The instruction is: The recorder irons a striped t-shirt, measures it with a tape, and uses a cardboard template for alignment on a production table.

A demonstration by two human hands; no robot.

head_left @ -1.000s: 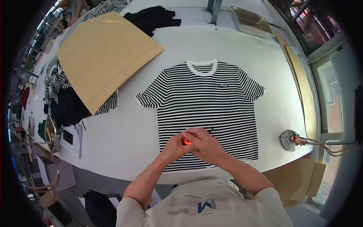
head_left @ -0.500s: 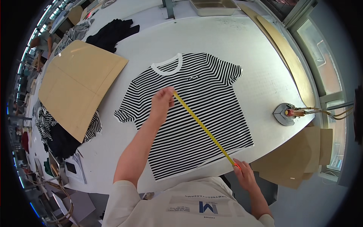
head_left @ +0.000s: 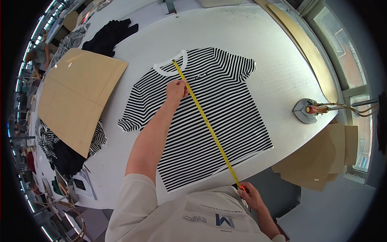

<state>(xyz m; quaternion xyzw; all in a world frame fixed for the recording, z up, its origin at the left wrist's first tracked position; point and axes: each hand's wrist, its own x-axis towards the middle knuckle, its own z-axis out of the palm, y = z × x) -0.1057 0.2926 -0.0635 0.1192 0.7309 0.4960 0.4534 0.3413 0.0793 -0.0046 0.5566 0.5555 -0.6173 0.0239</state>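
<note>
A black-and-white striped T-shirt (head_left: 209,121) with a white neckband lies spread flat on the white table. Diagonally across it runs a yellow tape measure (head_left: 209,129), its free end inside the neck opening. My left hand (head_left: 176,89) is closed on the tape's edge just below the collar, with the fingertips partly hidden. Beyond the shirt's hem, my right hand (head_left: 252,195) grips the tape measure's red case, most of which the fingers cover.
On the right stands an iron (head_left: 305,111) with hoses. A large tan cardboard sheet (head_left: 80,97) rests over striped and dark garments at the left. Dark cloth (head_left: 111,36) lies behind it. More cardboard (head_left: 314,157) leans below the table's right edge. A person (head_left: 40,56) is far left.
My left hand has moved up the shirt, and the tape's end now reaches past it into the collar. My right hand has shifted down and left with the case, and more tape is out.
</note>
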